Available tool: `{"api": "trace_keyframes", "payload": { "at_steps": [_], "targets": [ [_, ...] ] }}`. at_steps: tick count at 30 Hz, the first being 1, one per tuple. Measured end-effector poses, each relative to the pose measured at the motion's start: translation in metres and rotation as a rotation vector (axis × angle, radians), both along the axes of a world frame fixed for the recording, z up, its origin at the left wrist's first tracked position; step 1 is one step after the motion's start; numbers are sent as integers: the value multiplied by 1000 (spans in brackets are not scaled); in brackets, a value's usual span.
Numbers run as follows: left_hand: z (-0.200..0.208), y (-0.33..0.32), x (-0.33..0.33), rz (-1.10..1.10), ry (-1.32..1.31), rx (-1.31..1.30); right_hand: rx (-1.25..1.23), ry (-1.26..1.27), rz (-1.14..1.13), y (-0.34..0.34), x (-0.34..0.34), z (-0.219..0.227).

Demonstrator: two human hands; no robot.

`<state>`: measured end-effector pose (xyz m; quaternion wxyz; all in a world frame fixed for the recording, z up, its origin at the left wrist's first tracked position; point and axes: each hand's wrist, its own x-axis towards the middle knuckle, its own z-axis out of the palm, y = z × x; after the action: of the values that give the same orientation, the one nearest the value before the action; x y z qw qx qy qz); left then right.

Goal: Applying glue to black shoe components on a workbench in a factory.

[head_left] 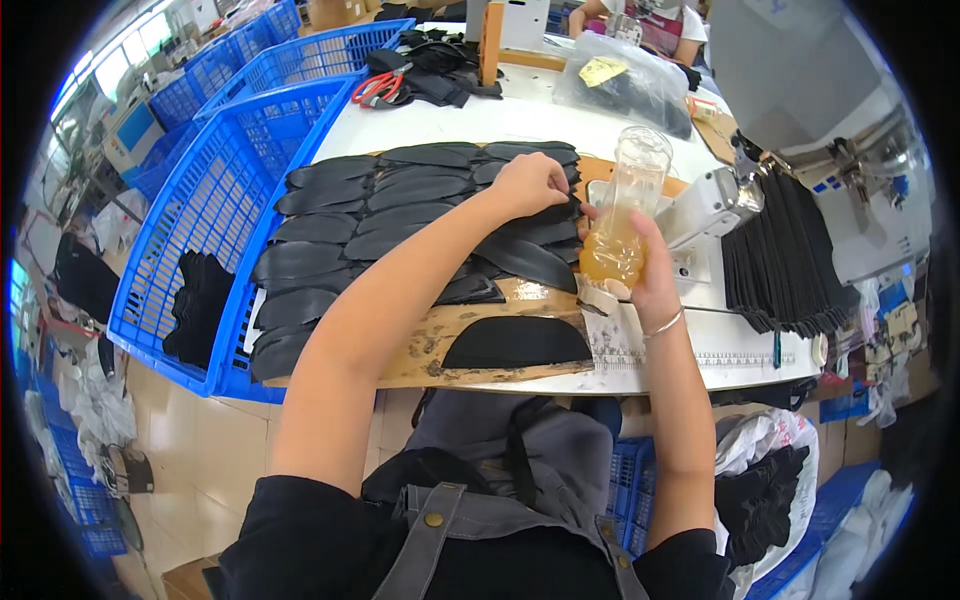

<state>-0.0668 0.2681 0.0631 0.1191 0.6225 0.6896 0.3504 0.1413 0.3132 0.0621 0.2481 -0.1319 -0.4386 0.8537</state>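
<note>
Many black leaf-shaped pieces (410, 190) overlap in rows on a wooden board (410, 345). My left hand (535, 187) reaches over them to the far right, its fingers closed at the edge of the rows; what they pinch, if anything, is hidden. In my right hand (652, 270) is a clear plastic bottle (625, 215) with yellowish liquid in its lower part. The bottle stands near upright, just right of the pieces, and a pale tip (598, 297) shows below it. One black half-moon piece (518, 343) lies alone on the board's near edge.
Blue plastic crates (225, 160) stand at the left. Red-handled scissors (380, 88) lie by black scraps at the back. A white sewing machine (715, 205) and a stack of black strips (785, 250) are on the right. Another person (660, 25) sits across the table.
</note>
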Motion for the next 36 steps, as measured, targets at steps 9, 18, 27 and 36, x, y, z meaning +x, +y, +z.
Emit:
{"api": "trace_keyframes", "payload": {
  "at_steps": [9, 18, 27, 36],
  "targets": [
    [8, -17, -7, 29, 1, -7, -30, -52, -44, 5, -1, -8],
    [43, -94, -22, 67, -270, 58, -70, -21, -35, 12, 0, -17],
    [48, -91, -18, 97, -167, 32, -3, -61, -55, 14, 0, -17],
    [31, -20, -5, 276, -211, -508, -65, -21, -38, 7, 2, -18]
  ]
}}
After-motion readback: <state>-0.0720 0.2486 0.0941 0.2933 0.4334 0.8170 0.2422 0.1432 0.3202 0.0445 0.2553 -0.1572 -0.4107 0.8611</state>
